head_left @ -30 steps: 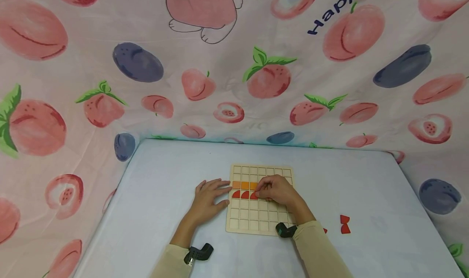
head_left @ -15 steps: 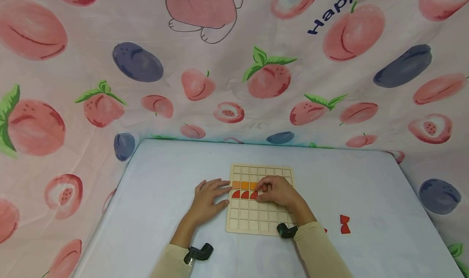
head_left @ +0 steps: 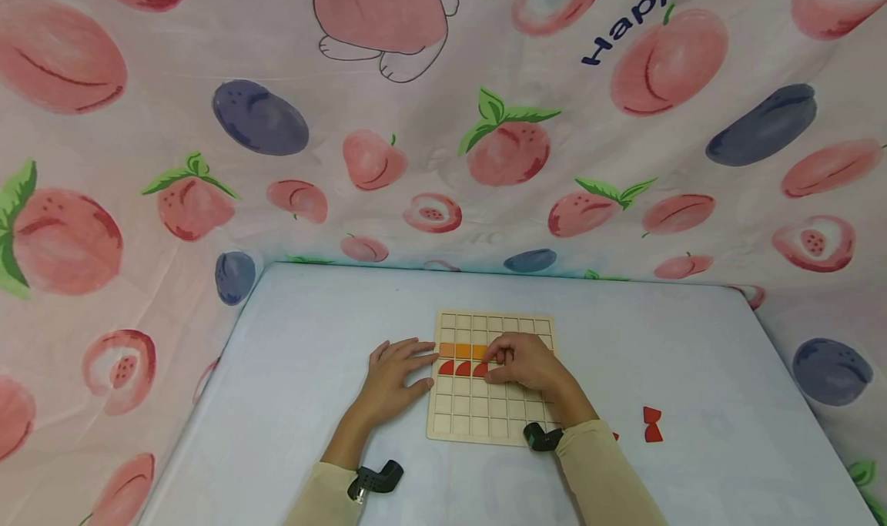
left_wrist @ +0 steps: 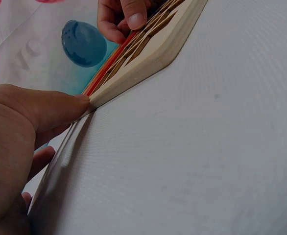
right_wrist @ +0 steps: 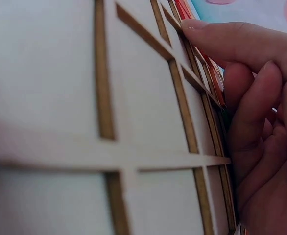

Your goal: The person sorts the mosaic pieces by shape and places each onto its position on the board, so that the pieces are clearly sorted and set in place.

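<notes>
A wooden grid board [head_left: 460, 407] lies on the table with a row of orange squares [head_left: 463, 350] and, below it, a row of red quarter-round pieces [head_left: 463, 368]. My left hand [head_left: 396, 372], fingers spread, steadies the board's left edge; in the left wrist view the thumb [left_wrist: 60, 108] touches its rim. My right hand [head_left: 523, 359] is over the board, thumb and index finger apart around the rightmost visible red piece. In the right wrist view the thumb [right_wrist: 222, 41] reaches the red row while other fingers curl. Whether it pinches the piece is hidden.
Two red pieces [head_left: 652, 424] lie on the white table [head_left: 728, 356] right of the board, and another red bit [head_left: 615, 436] peeks out beside the right sleeve. A fruit-printed cloth [head_left: 430, 102] rises behind the table. Black wrist cameras [head_left: 377, 477] sit near both cuffs.
My right thumb has drawn slightly down and away from the index finger, uncovering more of the red piece. In the last half second both hands have stayed nearly still.
</notes>
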`<state>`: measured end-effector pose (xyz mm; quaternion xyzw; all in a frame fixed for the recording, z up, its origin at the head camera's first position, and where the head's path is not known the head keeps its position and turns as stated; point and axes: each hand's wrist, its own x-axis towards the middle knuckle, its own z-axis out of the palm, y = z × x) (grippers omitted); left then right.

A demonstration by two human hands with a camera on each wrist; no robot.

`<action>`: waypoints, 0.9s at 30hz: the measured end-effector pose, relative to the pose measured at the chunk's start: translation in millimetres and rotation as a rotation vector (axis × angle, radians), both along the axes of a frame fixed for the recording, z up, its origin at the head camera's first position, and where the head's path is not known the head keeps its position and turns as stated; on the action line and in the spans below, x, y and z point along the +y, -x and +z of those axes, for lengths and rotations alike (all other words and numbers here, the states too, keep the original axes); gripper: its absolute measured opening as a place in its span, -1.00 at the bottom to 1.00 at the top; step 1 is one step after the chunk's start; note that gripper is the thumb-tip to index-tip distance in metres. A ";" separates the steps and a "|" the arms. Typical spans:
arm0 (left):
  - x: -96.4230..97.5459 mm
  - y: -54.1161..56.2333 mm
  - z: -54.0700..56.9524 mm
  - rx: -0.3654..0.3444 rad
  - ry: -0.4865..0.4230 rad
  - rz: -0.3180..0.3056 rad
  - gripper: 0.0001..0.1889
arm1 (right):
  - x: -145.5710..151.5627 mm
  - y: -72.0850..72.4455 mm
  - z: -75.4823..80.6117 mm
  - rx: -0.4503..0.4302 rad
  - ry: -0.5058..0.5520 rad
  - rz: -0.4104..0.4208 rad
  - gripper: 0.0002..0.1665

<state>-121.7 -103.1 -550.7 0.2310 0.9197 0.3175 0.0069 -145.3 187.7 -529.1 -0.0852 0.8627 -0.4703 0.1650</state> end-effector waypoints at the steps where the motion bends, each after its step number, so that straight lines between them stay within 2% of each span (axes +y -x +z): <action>1: -0.1 0.0 0.0 0.000 -0.001 0.000 -0.54 | 0.0 -0.2 0.0 0.001 0.008 0.002 -0.69; 17: 0.8 1.2 -3.0 -0.031 0.008 0.002 -0.53 | 4.4 -2.2 -1.6 0.023 0.014 0.017 -0.67; 27: -0.3 1.1 -2.4 -0.014 0.004 0.007 -0.53 | 21.8 -7.2 4.4 0.019 0.021 0.045 -0.69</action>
